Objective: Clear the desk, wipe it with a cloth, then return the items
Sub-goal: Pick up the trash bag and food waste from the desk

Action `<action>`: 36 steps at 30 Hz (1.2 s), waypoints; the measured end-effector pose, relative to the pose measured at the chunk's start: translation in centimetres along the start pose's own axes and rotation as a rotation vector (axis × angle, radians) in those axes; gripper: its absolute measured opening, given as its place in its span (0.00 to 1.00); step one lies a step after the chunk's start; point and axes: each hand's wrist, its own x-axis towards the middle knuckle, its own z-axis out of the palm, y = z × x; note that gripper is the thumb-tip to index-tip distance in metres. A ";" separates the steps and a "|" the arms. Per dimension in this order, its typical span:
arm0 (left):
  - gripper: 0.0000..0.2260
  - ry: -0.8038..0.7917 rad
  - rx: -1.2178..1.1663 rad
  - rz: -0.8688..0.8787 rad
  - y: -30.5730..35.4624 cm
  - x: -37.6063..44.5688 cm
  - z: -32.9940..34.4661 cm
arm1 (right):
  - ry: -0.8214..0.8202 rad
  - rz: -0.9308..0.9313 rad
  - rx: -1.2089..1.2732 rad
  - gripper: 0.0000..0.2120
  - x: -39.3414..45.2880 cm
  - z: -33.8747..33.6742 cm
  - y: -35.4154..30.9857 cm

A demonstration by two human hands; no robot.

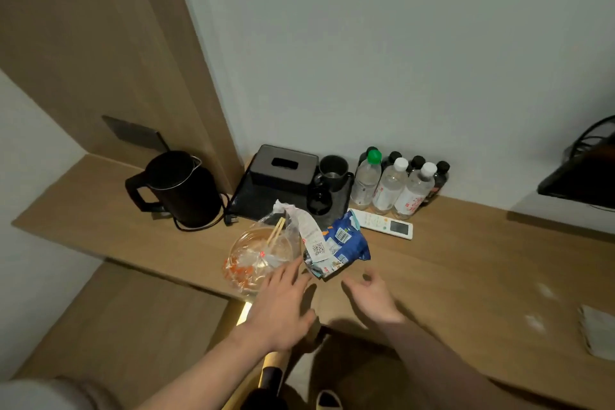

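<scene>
Left hand (281,304), right hand (372,296): outstretched, fingers relaxed.

Matt wood desk (466,263); glossy plastic bag (346,240); matt black kettle (181,190).

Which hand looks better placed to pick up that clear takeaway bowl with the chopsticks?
Probably the left hand: its straight fingers already reach the near edge of the bagged bowl. The right hand hovers open nearer the blue snack bag.
</scene>
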 end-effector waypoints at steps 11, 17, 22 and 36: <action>0.27 0.134 -0.280 -0.063 -11.4 3.0 -1.8 | 0.081 0.302 0.317 0.62 5.4 9.3 -0.5; 0.20 0.106 -0.582 -0.295 -18.0 5.0 -0.9 | -0.061 0.323 0.451 0.44 1.8 13.5 -3.2; 0.30 -0.060 -0.678 -0.361 -20.1 6.6 0.8 | -0.071 0.154 0.364 0.19 0.9 15.0 -5.4; 0.09 0.229 -1.051 -0.419 -18.5 0.8 -3.8 | -0.079 -0.183 0.375 0.10 -6.5 12.2 -9.1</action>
